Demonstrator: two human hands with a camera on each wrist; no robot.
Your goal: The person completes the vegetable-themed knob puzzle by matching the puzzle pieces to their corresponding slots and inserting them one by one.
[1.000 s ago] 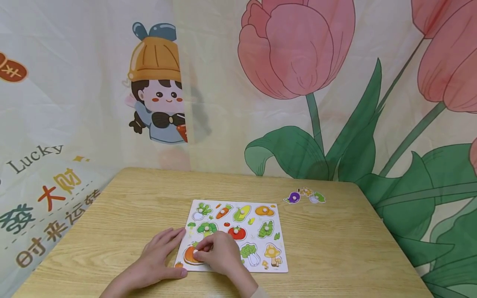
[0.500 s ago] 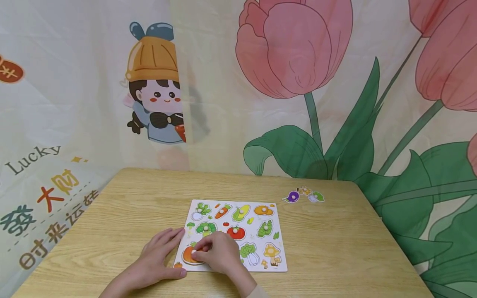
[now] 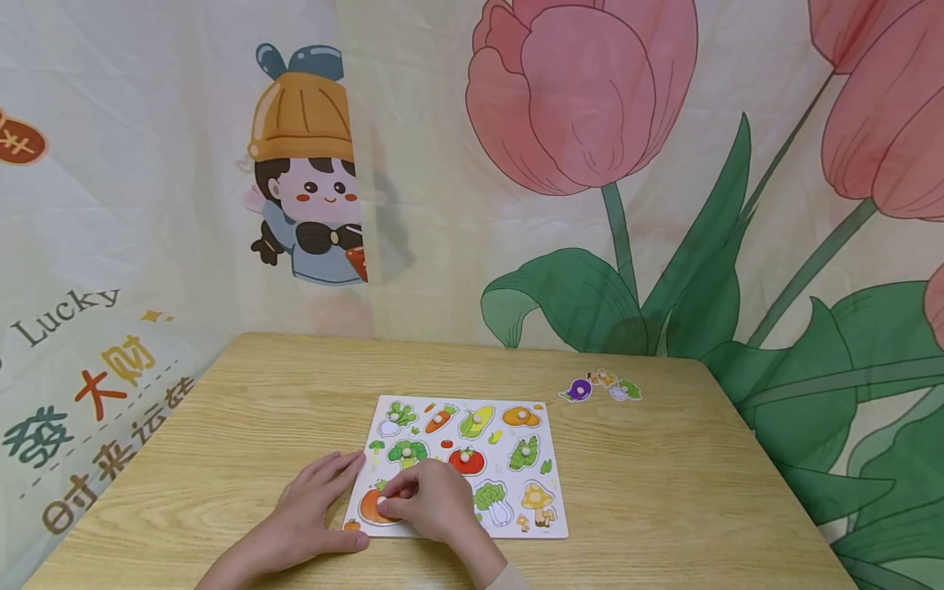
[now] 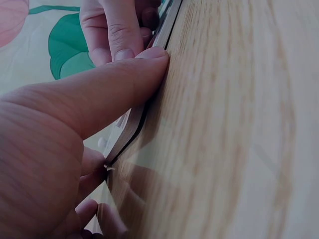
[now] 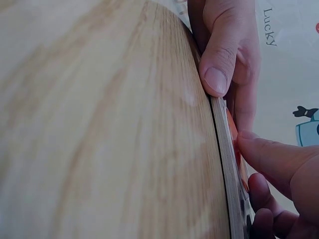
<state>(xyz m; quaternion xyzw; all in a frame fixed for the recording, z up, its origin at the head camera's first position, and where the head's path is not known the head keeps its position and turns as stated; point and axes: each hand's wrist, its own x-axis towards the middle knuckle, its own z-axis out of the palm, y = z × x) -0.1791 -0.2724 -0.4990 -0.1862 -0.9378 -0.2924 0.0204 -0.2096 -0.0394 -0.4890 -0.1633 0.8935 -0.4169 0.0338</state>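
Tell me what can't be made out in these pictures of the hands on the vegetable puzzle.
- Head view: the right hand covers the orange piece's knob, so its grip is unclear.
- Head view: the three loose pieces are too small to identify surely.
- Left wrist view: the puzzle board shows only its edge; the left hand hides the pictures.
- Right wrist view: the board is again edge-on.

A light wooden bench (image 3: 664, 492) stands against a printed cloth backdrop (image 3: 442, 246). On the backdrop are large pink tulips (image 3: 583, 90) with green leaves, a cartoon girl (image 3: 310, 164) in an orange hat, and lettering at the left. The light is soft and even.
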